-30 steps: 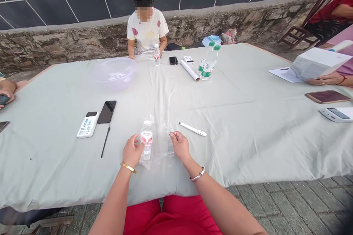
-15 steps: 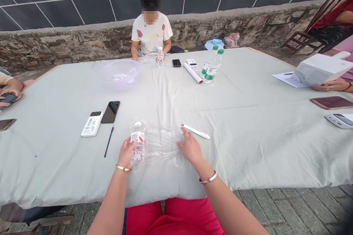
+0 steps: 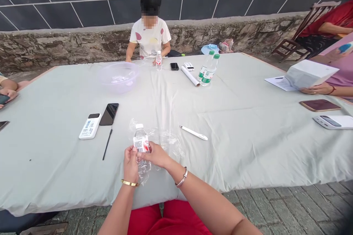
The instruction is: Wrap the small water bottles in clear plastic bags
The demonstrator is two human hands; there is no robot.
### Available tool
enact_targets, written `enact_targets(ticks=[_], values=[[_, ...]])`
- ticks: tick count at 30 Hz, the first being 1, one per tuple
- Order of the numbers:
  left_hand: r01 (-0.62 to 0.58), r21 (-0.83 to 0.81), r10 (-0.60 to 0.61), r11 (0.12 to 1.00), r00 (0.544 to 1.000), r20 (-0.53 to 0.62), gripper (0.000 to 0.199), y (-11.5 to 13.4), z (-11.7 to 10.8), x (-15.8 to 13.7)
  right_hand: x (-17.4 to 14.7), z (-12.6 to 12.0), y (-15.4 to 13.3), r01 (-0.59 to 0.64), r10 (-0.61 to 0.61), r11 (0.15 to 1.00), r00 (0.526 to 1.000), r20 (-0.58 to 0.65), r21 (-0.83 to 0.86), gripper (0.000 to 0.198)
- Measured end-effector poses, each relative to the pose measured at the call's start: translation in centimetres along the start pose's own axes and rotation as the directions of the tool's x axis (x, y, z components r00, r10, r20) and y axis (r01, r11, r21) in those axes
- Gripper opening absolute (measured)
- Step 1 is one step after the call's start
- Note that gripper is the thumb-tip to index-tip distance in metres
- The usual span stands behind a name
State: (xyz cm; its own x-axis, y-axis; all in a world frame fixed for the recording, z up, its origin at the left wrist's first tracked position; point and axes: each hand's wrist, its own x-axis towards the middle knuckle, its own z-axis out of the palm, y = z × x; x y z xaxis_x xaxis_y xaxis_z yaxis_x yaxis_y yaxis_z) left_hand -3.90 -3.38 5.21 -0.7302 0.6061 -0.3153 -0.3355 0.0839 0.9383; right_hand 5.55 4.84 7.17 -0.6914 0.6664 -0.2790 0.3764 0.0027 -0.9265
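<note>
A small clear water bottle (image 3: 141,142) with a white cap and a red-and-white label lies in front of me, its cap pointing away. My left hand (image 3: 131,159) grips its left side. From the right, my right hand (image 3: 155,155) closes round it, thumb across the front below the label. Crinkled clear plastic film (image 3: 172,143) spreads over the cloth to the right of the bottle, and some of it clings about the bottle. How far the film wraps underneath is hidden. Beyond my right hand lies a white utility knife (image 3: 193,133).
A white power bank (image 3: 89,126) and a black phone (image 3: 109,114) lie to the left. Farther off stand a translucent basin (image 3: 119,87), a film roll (image 3: 190,76) and two green-capped bottles (image 3: 209,73). A person (image 3: 150,38) sits opposite; another holds a white box (image 3: 311,75).
My right hand has moved left from the film's far side onto the bottle. The bottle has shifted slightly right, and the film on the right is more bunched. The head view has shifted a little.
</note>
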Motion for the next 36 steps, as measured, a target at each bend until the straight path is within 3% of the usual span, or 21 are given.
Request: enact_targets(ticks=[6,14,16,18,21,23,28,36], values=[[-0.093,0.279,0.076,0.956,0.995,0.070,0.029,0.5,-0.3,1.6,-0.4,-0.7,0.8,-0.009,0.004,0.943,1.000,0.017,0.332,0.047],[-0.007,0.289,0.053,0.957,0.987,-0.152,0.011,0.9,-0.2,3.8,-1.7,-4.3,1.0,0.206,-0.149,0.910,0.972,-0.181,0.360,0.056],[-0.021,0.322,0.090,0.947,0.975,-0.201,0.011,1.2,-0.8,4.1,-1.2,-6.1,1.4,0.268,-0.158,0.909,0.931,-0.330,0.318,0.053],[-0.066,0.406,0.155,0.912,0.969,-0.190,0.015,1.6,-1.3,3.8,0.1,-8.2,1.9,0.287,-0.143,0.935,0.842,-0.520,0.207,0.049],[-0.226,0.620,0.307,0.751,0.951,-0.026,0.045,2.4,-1.5,2.7,2.8,-11.0,2.9,0.197,-0.125,0.980,0.690,-0.713,0.019,0.047],[-0.338,0.718,0.377,0.608,0.919,0.114,0.058,2.9,-1.5,1.9,4.5,-12.3,3.6,0.127,-0.133,0.990,0.632,-0.763,-0.067,0.048],[-0.427,0.796,0.370,0.430,0.887,0.276,0.056,3.6,-2.0,1.4,6.4,-13.0,4.7,0.055,-0.199,0.977,0.582,-0.789,-0.205,0.052],[-0.316,0.834,0.279,0.452,0.938,0.204,0.029,3.2,-2.7,2.6,6.6,-12.9,4.7,0.039,-0.229,0.965,0.608,-0.760,-0.260,0.057]])
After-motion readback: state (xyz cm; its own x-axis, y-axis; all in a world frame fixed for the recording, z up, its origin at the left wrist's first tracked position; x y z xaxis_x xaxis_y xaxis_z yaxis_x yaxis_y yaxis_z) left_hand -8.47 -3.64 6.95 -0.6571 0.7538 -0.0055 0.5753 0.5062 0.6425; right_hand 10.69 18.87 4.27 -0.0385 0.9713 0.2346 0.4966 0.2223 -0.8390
